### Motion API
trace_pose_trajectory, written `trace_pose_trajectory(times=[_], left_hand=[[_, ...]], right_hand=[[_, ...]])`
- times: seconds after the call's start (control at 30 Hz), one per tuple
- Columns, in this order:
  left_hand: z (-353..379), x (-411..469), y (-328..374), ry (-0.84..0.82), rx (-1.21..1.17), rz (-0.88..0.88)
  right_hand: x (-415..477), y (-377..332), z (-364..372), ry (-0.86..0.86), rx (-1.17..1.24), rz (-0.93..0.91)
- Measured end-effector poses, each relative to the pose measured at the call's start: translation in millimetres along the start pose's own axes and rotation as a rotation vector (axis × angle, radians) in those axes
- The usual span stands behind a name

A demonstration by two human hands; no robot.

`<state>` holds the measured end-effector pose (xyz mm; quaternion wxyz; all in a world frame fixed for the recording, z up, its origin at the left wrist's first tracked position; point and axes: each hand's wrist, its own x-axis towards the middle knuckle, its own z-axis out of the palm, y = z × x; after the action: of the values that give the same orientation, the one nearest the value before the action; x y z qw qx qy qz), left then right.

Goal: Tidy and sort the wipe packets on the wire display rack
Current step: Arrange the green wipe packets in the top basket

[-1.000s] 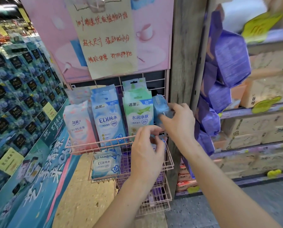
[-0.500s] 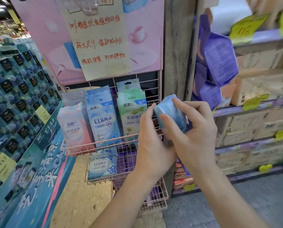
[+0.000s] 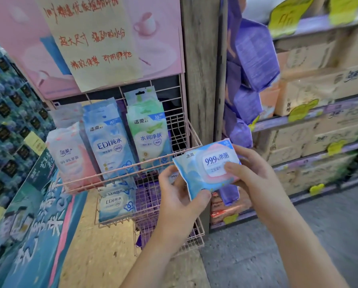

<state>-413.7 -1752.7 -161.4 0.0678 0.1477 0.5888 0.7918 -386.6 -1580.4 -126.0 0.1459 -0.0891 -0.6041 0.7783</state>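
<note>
Both hands hold one blue and pink wipe packet (image 3: 196,173) marked 99.9% in front of the pink wire rack (image 3: 186,129). My left hand (image 3: 178,200) pinches its lower left corner. My right hand (image 3: 255,173) grips its right side, thumb on the label. In the rack's top basket stand a pink packet (image 3: 70,159), a blue EDI packet (image 3: 109,142) and a green packet (image 3: 149,134). The basket's right end is bare. A second blue EDI packet (image 3: 116,202) leans in the lower basket.
A wooden post (image 3: 201,80) rises right of the rack, with purple packs (image 3: 253,59) hanging beside it. Shelves of cardboard boxes (image 3: 319,90) fill the right. A teal display stand (image 3: 28,204) with dark packs is on the left. A handwritten sign (image 3: 91,38) hangs above.
My right hand pulled the packet off the top basket's right end and toward me. It is now turned face up and flat, with my left hand holding its corner.
</note>
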Motion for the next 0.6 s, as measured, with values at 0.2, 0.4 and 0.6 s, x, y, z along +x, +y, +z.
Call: trace_pose_trajectory(times=[0.2,0.4,0.6], left_hand=[[-34.9,-15.5,-37.9,0.159,0.124,-0.096],[-76.1,-0.1,-76.0,0.288,0.607,-0.215],[-90.0,40.9,-81.0,0.297,0.795,-0.294]], right_hand=[[6.8,46.7,-2.8,-0.029,-0.227,0.203],[29.9,116.0,18.1,-0.004,-0.34,0.292],[78.8,144.8,34.0,0.053,-0.703,0.211]])
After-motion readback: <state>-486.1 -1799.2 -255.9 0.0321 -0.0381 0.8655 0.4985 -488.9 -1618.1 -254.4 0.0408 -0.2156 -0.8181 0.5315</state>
